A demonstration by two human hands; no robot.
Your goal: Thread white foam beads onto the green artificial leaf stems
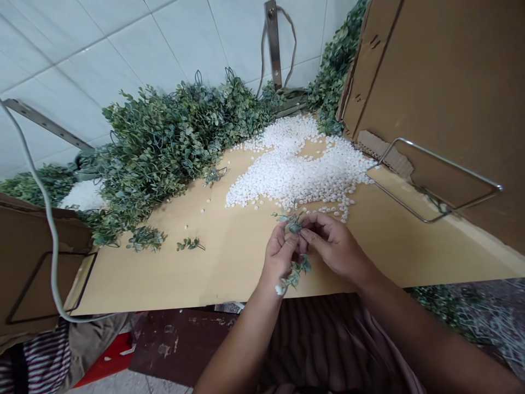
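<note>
Green sprig (292, 223), one: long axis near-vertical in view, white tip (279, 290) lowest. Left hand (280, 253) and right hand (334, 243), both pinched on it. Cardboard boxes (443, 104), two.

Front edge: you can pass over bare table (233, 273) left of your left hand (281, 249) and right of your right hand (333, 241).
Back edge: leaf heap (164, 145) and white pellets (295, 178) block you.
Right edge: wire frame (449, 163), cardboard (447, 82).
Front left corner: cable (50, 223) hangs across.
</note>
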